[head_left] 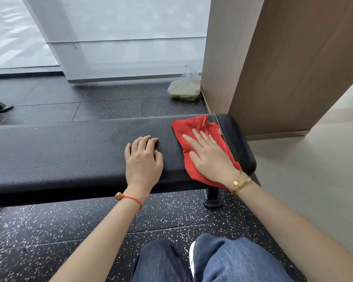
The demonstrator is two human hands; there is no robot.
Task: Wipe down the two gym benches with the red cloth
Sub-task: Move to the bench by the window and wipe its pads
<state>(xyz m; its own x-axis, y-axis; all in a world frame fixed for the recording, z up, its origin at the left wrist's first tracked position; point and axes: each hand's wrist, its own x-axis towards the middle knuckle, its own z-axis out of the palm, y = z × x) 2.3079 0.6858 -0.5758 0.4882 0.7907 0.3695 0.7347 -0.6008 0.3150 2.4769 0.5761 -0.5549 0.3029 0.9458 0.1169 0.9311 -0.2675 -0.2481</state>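
Black speckled rubber floor (55, 226) all over, and a metal foot of some other gear (0, 106) pokes in at the far left edge. One long black padded bench (59, 151) runs across. The left hand (143, 159) rests on its near edge, fingers loosely curled, gripping nothing. Just beside it, the right hand (210, 157) lies flat with straight fingers, pressing the red cloth (192, 127) onto the bench's right end. The bench leg (212, 197) stands below that end. Behind sit a frosted glass wall (130, 37), a plastic bag (184, 86) on the floor by a wood-panelled column (283, 58), then pale flooring (314, 169) at right.
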